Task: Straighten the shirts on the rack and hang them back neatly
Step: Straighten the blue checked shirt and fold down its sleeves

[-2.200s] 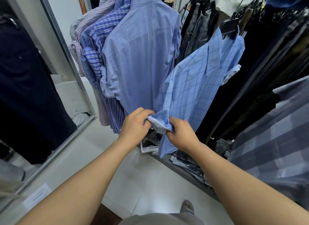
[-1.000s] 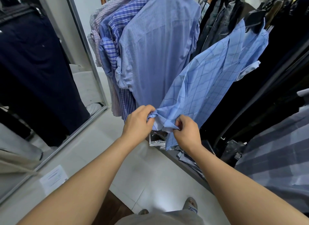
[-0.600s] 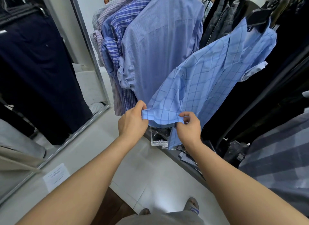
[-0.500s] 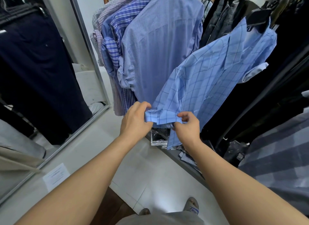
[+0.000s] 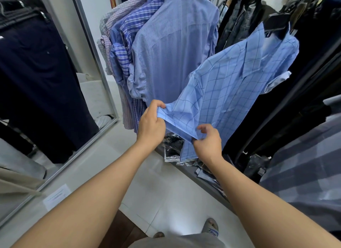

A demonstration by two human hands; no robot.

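A light blue checked shirt hangs from a dark hanger at the upper right, its body pulled out toward me. My left hand pinches the end of its short sleeve at the left. My right hand pinches the same sleeve edge at the right, so the sleeve is stretched flat between them. Behind it hangs a plain blue shirt, with several plaid shirts bunched to its left.
A tall mirror with a metal frame leans at the left and reflects dark clothes. Dark garments fill the rack at the right, and a grey checked cloth hangs near my right arm. Plastic-wrapped packs lie on the low shelf.
The bunched sleeve has been unrolled and pulled flat. My hands have moved apart along its edge, the left one up and left, the right one down.
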